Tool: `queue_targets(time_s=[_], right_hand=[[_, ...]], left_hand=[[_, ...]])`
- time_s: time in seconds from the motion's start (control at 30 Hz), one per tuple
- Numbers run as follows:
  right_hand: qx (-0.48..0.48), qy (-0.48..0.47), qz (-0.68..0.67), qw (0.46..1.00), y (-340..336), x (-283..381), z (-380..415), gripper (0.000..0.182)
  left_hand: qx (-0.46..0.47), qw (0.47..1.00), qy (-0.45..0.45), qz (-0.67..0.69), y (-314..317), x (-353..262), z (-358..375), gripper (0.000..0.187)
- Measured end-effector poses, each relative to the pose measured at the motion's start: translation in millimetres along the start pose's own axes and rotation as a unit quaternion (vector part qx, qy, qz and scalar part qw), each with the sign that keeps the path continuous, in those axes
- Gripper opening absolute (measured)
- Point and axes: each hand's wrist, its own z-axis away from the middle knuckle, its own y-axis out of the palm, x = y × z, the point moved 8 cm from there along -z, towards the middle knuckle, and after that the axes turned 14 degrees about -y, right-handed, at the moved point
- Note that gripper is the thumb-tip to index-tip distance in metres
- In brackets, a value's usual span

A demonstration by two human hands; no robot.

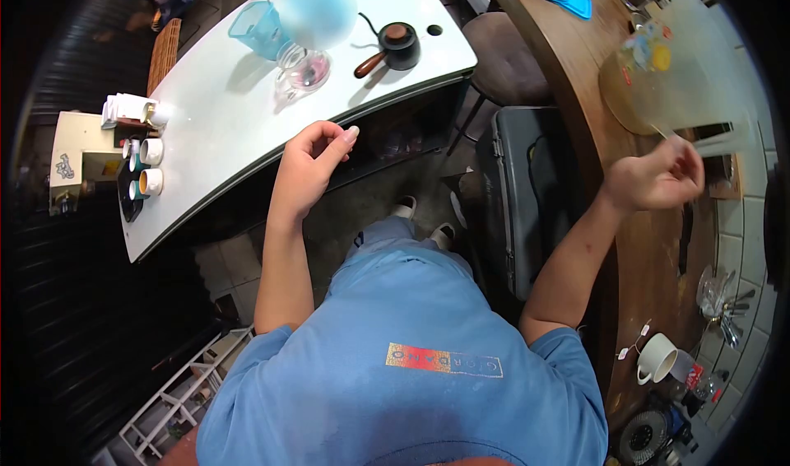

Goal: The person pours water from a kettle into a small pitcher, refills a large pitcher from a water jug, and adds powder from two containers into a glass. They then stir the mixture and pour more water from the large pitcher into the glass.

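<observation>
Above the front edge of the white table, my left hand [309, 170] is loosely closed, thumb against the curled fingers, with nothing visible in it. Nearest to it on the table is a clear glass vessel [303, 71] with something pink inside. A black side-handled pot [401, 48] with a wooden handle and knob stands to its right. Over the wooden counter, my right hand [657, 176] is closed, fingers bent inward. A thin pale strip shows by its fingertips; I cannot make out what it is. Beside this hand stands a large translucent container [629, 100] with yellow items about it.
A blue translucent pitcher [257, 31] and a pale blue round object [319, 9] stand at the back of the table. Several cups [151, 181] sit at its left end. A dark grey case [535, 194] and a stool [508, 58] stand between table and counter. A white mug [657, 357] is on the counter.
</observation>
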Motion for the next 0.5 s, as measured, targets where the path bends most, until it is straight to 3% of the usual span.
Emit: queue_targets(time_s=[0.03, 0.1, 0.17, 0.23, 0.5], right_hand=[[0.065, 0.018, -0.057, 0.996, 15.3, 3.7, 13.8, 0.019], [0.096, 0.141, -0.147, 0.974, 49.0, 15.5, 48.9, 0.014], [0.192, 0.194, -0.166, 0.947, 79.3, 25.2, 83.7, 0.011], [0.276, 0.203, -0.162, 0.926, 108.5, 51.4, 103.0, 0.011], [0.352, 0.235, -0.174, 0.889, 236.0, 105.1, 159.3, 0.012]], left_hand=[[-0.004, 1.0, -0.002, -0.001, -7.5, 3.1, -0.7, 0.017], [-0.031, 0.999, -0.007, 0.026, -29.3, 10.7, -4.7, 0.017], [-0.044, 0.998, -0.003, 0.035, -51.1, 15.1, -12.8, 0.017], [-0.059, 0.997, 0.003, 0.049, -73.3, 17.2, -24.4, 0.017], [-0.065, 0.996, -0.003, 0.069, -171.4, 33.2, -103.8, 0.021]])
